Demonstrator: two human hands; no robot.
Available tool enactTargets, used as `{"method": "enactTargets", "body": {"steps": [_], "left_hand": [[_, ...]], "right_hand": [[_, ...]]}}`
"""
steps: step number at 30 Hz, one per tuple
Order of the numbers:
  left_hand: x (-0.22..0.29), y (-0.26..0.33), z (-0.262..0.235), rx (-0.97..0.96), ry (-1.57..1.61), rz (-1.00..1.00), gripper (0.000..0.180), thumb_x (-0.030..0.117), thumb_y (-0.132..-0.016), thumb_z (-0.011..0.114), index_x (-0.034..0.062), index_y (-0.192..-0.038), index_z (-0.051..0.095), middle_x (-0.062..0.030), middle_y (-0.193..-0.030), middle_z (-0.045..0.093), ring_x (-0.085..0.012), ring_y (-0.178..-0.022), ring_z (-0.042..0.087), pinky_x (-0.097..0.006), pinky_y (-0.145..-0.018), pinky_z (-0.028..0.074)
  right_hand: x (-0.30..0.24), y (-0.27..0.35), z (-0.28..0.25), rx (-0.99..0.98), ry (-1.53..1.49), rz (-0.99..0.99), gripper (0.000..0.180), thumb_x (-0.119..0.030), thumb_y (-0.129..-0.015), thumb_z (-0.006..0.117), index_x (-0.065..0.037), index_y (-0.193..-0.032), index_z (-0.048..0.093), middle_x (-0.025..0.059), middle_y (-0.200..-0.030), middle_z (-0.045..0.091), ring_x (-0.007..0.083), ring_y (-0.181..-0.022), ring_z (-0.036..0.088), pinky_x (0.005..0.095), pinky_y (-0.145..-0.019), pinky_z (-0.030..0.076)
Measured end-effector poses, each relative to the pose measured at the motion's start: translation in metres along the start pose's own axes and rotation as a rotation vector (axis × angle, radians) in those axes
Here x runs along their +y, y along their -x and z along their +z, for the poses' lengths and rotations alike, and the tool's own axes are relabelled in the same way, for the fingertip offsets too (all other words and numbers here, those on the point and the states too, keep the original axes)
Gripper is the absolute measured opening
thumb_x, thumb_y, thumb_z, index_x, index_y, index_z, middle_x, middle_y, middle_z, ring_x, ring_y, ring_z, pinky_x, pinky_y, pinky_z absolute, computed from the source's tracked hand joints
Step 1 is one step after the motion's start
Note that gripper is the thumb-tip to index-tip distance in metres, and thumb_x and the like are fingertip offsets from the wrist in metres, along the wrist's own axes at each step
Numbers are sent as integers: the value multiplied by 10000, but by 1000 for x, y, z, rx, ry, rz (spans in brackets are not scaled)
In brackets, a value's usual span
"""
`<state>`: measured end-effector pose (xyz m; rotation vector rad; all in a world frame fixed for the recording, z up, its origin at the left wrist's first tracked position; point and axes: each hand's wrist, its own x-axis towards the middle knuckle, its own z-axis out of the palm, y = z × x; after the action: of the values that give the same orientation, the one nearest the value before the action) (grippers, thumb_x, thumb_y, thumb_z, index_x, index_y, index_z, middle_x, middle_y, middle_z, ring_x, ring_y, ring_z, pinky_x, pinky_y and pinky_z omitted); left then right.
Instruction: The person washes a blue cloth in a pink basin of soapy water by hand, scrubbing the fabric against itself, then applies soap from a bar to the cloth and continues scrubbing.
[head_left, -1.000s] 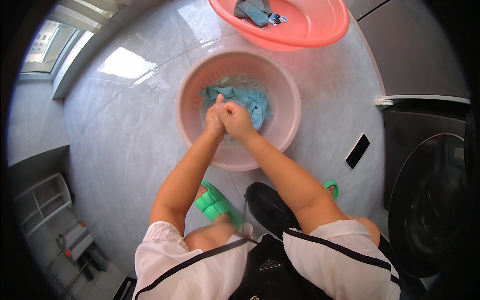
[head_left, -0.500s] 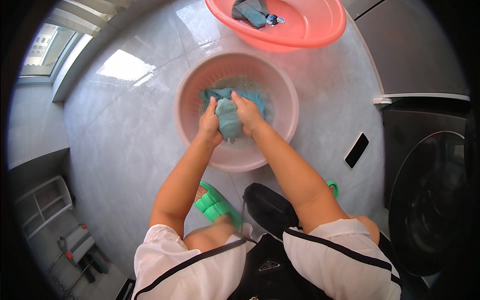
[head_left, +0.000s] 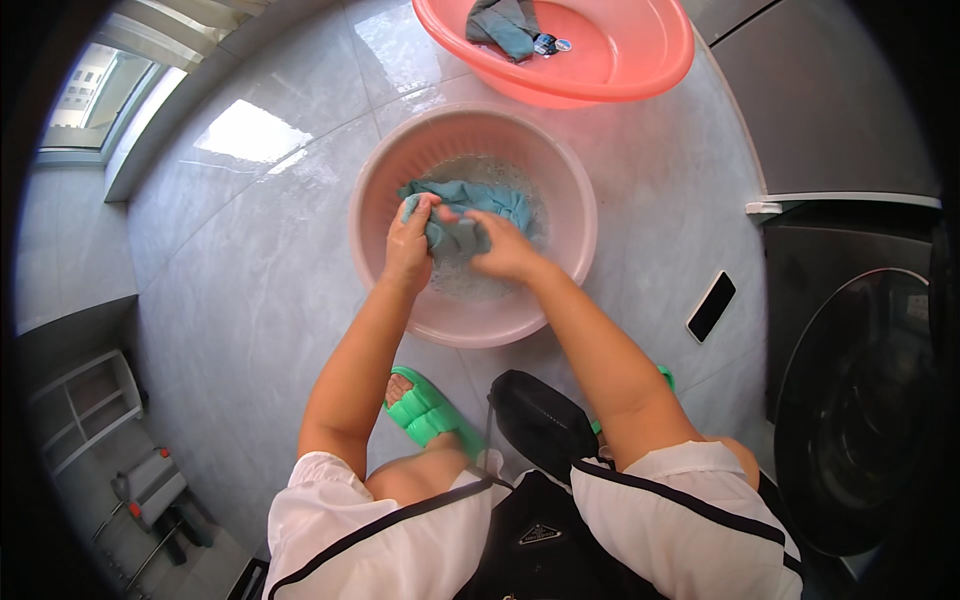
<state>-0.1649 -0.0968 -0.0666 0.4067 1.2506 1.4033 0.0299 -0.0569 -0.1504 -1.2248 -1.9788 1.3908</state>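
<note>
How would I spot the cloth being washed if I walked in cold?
Start at the front-loading washing machine on the right, then look left across the tiled floor to the paler pink basin of sudsy water. The teal cloth lies in it, gripped by the left hand and right hand; the darker cloth sits in the brighter basin beyond.

floor (head_left: 250, 270): pale grey glossy tiles, a bright patch of window light at the upper left
pink basin (head_left: 570, 200): stood directly on the tiles at the middle, soapy water inside
coral basin (head_left: 640, 60): sat beyond it, its rim just beside the pink one
black phone (head_left: 711, 306): lay flat on the tiles right of the pink basin; near a dark washing machine (head_left: 860, 400)
green slipper (head_left: 430, 412): rested on the floor below the pink basin
</note>
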Motion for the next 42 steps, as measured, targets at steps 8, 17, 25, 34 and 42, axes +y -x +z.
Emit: {"method": "enactTargets", "body": {"steps": [8, 17, 25, 34, 42], "left_hand": [[13, -5, -2, 132, 229, -229, 575, 626, -1179, 544, 193, -814, 445, 46, -656, 293, -135, -574, 311, -368, -615, 402], [-5, -37, -27, 245, 114, -294, 543, 615, -1184, 529, 197, -845, 463, 44, -653, 330, -141, -559, 297, -349, -558, 327], [-23, -56, -66, 20, 339, -354, 746, 618, -1231, 357, 5, -1606, 556, -184, -1538, 675, -341, -1373, 672, -507, -1156, 575], [-102, -91, -102, 175, -879, -52, 978, 438, -963, 826, 4, -1736, 412, -305, -1774, 411, -477, -1637, 420, -489, -1346, 367], [-57, -77, -63, 360, -448, -449, 1011, 509, -1017, 780, 67, -1797, 311, -248, -1856, 302, -467, -1682, 337, -680, -1295, 331]], "right_hand": [[-32, 14, 8, -284, 411, 255, 714, -388, -789, 905, -180, -1452, 737, 167, -1360, 791, 366, -1337, 719, 627, -1277, 388], [-38, -9, -31, -547, 592, 494, 532, -336, -813, 891, -160, -1310, 820, 123, -1299, 835, 347, -1277, 776, 628, -1104, 563], [-18, -26, -58, -548, 738, 499, 671, -249, -857, 863, -155, -1500, 698, 134, -1379, 797, 353, -1280, 778, 587, -1055, 590], [20, -42, 6, -84, 876, 404, 753, -223, -974, 755, -329, -1692, 554, 192, -1785, 388, 438, -1629, 399, 642, -1187, 492], [12, -53, 14, -99, 747, 467, 862, -229, -866, 865, -317, -1669, 564, 182, -1722, 468, 424, -1572, 470, 604, -1213, 510]]}}
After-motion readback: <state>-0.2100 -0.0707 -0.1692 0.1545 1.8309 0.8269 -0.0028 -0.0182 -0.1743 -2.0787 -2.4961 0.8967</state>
